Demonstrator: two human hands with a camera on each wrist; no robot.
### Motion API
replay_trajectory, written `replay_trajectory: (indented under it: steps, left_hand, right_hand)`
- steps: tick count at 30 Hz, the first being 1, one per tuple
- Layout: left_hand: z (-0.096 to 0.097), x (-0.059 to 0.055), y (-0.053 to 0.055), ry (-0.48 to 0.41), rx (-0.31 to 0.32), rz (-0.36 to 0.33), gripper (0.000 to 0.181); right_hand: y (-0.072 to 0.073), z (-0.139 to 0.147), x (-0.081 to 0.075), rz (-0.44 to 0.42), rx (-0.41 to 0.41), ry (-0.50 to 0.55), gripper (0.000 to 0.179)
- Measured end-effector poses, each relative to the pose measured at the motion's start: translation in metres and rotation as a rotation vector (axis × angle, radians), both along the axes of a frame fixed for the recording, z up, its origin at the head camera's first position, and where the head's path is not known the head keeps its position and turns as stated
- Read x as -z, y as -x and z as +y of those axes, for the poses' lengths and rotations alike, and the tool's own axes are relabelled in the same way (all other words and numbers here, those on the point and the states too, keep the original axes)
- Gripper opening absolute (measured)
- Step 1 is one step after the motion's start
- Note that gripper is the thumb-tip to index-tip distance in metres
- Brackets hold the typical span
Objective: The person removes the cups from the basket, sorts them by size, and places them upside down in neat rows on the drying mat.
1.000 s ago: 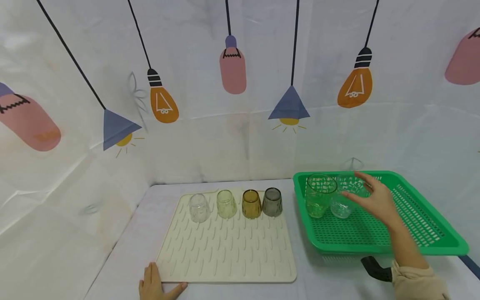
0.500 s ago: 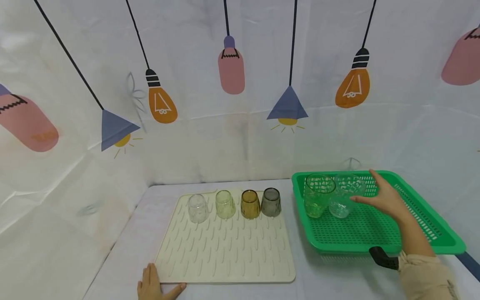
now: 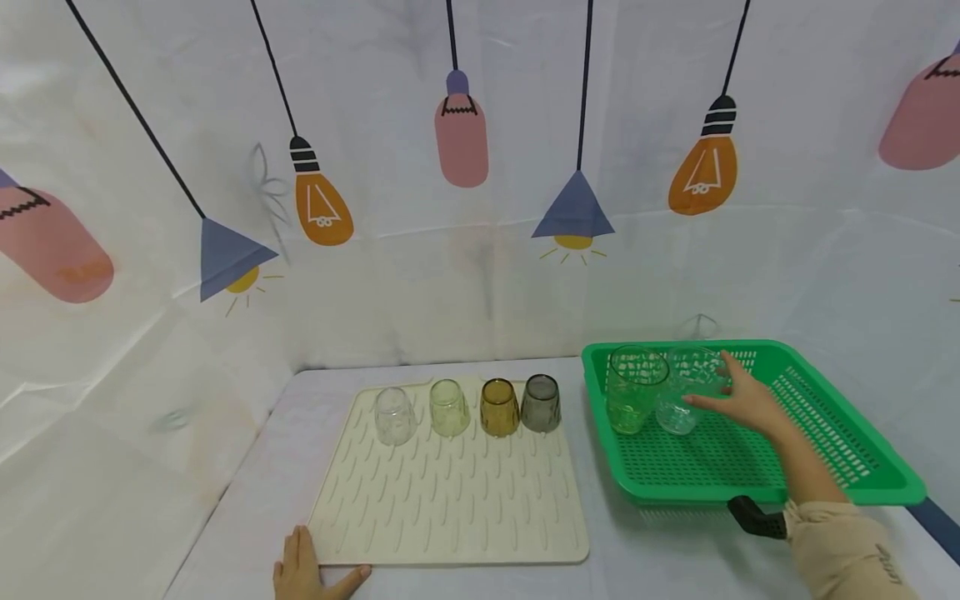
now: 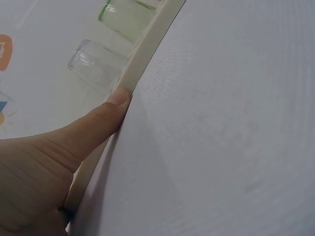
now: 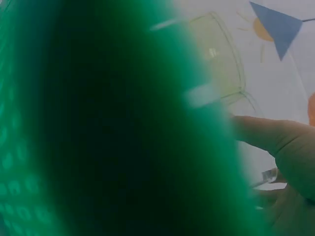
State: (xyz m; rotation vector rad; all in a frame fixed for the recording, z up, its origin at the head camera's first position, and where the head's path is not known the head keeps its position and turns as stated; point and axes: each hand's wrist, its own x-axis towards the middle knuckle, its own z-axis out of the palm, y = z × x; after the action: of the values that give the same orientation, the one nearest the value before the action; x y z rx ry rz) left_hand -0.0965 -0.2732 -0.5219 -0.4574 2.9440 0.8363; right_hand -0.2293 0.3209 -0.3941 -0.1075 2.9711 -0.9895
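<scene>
In the head view, my right hand [image 3: 750,402] is inside the green basket [image 3: 705,500], its thumb and fingers round the right side of a clear glass [image 3: 677,419]. The right wrist view shows the thumb against this glass, with other fingers on its far side. A greenish glass [image 3: 628,410] stands upright just left of it. My left hand [image 3: 303,571] rests at the near left corner of a cream draining mat [image 3: 450,517]. Its fingers lie straight along the left edge, and in the left wrist view the thumb [image 4: 98,123] presses the front edge.
Along the mat's back edge, mouth down, stand a clear glass [image 3: 394,417], a pale green glass [image 3: 450,408], an amber glass [image 3: 499,408] and a grey glass [image 3: 541,404]. Behind the table hangs a white curtain [image 3: 390,292] printed with lamps. The basket wall blurs much of the right wrist view.
My right hand drew back to the right from the clear glass with spread fingers, then came in again around its side. The left hand stays at the mat's corner.
</scene>
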Motion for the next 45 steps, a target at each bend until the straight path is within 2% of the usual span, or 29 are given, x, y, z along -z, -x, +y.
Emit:
replay_trajectory:
  steps: [5,9,15,21,25,29,37,45]
  left_hand:
    - [-0.001,0.002,0.0,0.007,0.0,0.002,0.137]
    - [-0.001,0.003,0.0,0.005,0.003,-0.004,0.137]
    - [0.0,0.0,0.0,0.035,0.011,0.013,0.136]
    - [-0.001,-0.002,-0.001,0.036,0.007,0.008,0.135]
    - [-0.002,0.0,0.0,0.03,0.003,-0.01,0.137]
    - [-0.001,0.002,0.001,0.024,0.0,-0.007,0.137]
    - [0.001,0.002,0.002,0.027,-0.013,-0.009,0.138]
    - [0.002,0.001,0.001,0.051,-0.014,-0.008,0.138]
  right_hand:
    - [0.001,-0.005,0.003,0.046,0.015,0.011,0.108]
    - [0.0,-0.005,0.002,0.035,0.011,-0.017,0.109]
    - [0.002,0.001,-0.014,-0.021,-0.061,-0.101,0.106]
    - [0.013,0.007,-0.027,-0.074,-0.111,-0.157,0.104]
    - [0.02,0.009,-0.027,-0.072,-0.142,-0.128,0.104]
    - [0.023,0.008,-0.021,-0.049,-0.15,-0.069,0.106]
    - [0.02,0.005,-0.006,0.018,-0.114,0.025,0.107]
    - [0.019,0.004,-0.002,0.053,-0.045,0.055,0.102]
